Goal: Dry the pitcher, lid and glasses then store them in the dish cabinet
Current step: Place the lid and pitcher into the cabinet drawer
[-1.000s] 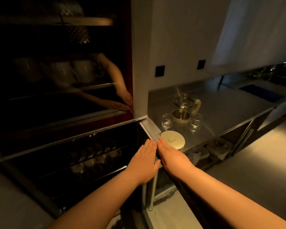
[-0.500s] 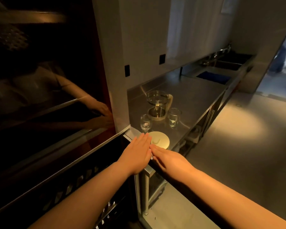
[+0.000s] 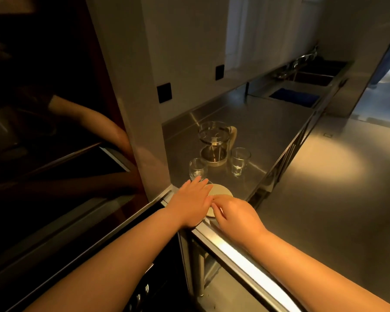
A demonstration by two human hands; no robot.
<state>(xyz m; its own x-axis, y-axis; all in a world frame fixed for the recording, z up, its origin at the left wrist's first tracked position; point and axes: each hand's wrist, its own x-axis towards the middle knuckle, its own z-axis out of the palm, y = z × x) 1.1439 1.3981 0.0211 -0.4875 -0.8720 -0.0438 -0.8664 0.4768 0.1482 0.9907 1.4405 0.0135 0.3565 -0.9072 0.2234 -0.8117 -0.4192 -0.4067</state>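
Both grips are being laid on the round lid (image 3: 221,191) at the near corner of the steel bench (image 3: 268,131): the left hand (image 3: 190,204) is spread flat over it, the right hand (image 3: 235,216) is curled at its near edge. Behind it, the pitcher (image 3: 215,141) is standing between two glasses (image 3: 197,168) (image 3: 240,161)

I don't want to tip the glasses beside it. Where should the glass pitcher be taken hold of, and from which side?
Probably by the pale handle, which sticks out on the right of the pitcher. It stands upright on the steel counter, so a hand coming from the right, behind the right glass, would likely miss both glasses; the left glass stands at its front left.
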